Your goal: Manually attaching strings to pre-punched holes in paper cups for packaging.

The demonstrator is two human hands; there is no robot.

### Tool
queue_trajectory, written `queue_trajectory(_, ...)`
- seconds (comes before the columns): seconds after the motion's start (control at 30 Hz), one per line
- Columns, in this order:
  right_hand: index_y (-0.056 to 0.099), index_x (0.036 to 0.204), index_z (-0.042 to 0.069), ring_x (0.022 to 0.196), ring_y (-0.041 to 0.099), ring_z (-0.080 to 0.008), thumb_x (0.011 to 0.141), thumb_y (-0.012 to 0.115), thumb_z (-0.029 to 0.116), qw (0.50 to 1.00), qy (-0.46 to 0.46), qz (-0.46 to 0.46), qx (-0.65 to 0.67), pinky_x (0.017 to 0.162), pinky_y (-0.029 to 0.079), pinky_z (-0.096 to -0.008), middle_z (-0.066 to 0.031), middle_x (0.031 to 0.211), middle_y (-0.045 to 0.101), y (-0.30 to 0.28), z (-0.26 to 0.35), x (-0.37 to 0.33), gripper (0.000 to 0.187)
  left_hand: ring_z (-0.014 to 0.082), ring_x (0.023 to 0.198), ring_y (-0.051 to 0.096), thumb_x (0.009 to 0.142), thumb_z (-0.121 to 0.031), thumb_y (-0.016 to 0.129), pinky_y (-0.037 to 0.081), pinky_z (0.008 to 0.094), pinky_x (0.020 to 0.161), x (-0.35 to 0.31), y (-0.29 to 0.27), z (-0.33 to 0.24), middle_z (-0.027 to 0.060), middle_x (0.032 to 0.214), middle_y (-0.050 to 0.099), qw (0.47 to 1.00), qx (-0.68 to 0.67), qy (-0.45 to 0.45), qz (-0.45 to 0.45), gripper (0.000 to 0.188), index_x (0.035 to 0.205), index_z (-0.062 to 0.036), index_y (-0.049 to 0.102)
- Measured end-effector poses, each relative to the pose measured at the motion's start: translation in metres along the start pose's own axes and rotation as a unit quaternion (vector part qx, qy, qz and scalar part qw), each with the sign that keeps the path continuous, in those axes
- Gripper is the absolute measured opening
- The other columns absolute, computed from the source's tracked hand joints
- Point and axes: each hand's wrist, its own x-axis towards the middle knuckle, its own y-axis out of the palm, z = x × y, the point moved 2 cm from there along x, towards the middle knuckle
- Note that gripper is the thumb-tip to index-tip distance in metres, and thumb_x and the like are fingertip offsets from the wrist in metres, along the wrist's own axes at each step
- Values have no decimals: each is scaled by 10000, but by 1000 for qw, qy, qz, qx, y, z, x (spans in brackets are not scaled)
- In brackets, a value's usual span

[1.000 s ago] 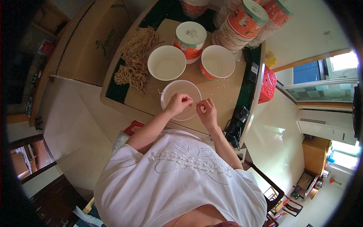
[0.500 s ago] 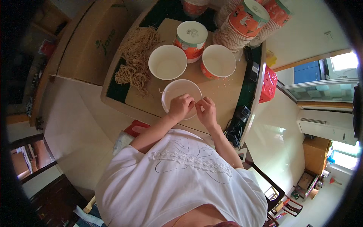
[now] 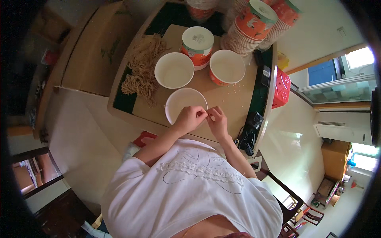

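The left hand [image 3: 191,119] and right hand [image 3: 217,121] are pinching close together at the near white tub [image 3: 184,100], while tan strands [image 3: 143,65] are lying at far left.

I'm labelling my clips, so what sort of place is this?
Probably a room in a home, judging by the dark wooden chair, glossy pale floor and pale-framed glass panel.

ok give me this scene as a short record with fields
left hand: pinched, over front white tub
right hand: pinched, close beside the left
anything held: too small to tell
behind front tub: left open tub, right open tub
farther back: upside-down orange-green tub
left side: tangled tan strands
back right: stacked orange tubs
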Motion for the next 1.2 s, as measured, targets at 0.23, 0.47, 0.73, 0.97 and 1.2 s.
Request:
queue_trajectory(0.23,636,856,40,743,593,-262,740,664,-1,999,-29,-18,-5,652,476,-348,-105,809,606,-7,3,-8,126,195,588,604,816,-134,630,474,313,558,-2,2,-8,93,689,633,997,63,22,-41,113,816,-22,610)
queue_trajectory(0.47,640,825,41,744,587,-269,722,670,-13,997,-52,-51,-5,659,472,-353,-101,794,609,-9,8,-11,121,181,586,598,825,-107,613,466,309,551,-5,8,-5,107,693,624,999,-4,23,-48,99,816,-10,595)
queue_trajectory(0.73,607,799,5,680,594,-234,737,627,-62,995,-55,-73,-29,607,483,-295,-112,757,585,-8,-15,-12,93,116,570,561,843,-97,596,453,275,544,-14,6,-14,59,657,602,997,-66,7,-39,109,797,0,579)
queue_trajectory(0.97,604,788,30,689,580,-262,731,627,-20,999,18,-36,-5,625,473,-343,-114,765,574,-8,-11,-8,79,70,606,553,867,-107,581,443,235,552,-27,7,-31,32,666,600,991,-125,-26,40,121,797,-8,582)
queue_trajectory(1.2,609,841,35,722,598,-262,752,624,0,999,30,-29,14,642,486,-339,-127,779,585,-11,2,-7,97,54,616,534,888,-108,552,425,207,571,-18,7,-23,11,664,583,980,-189,-67,9,119,805,-22,549)
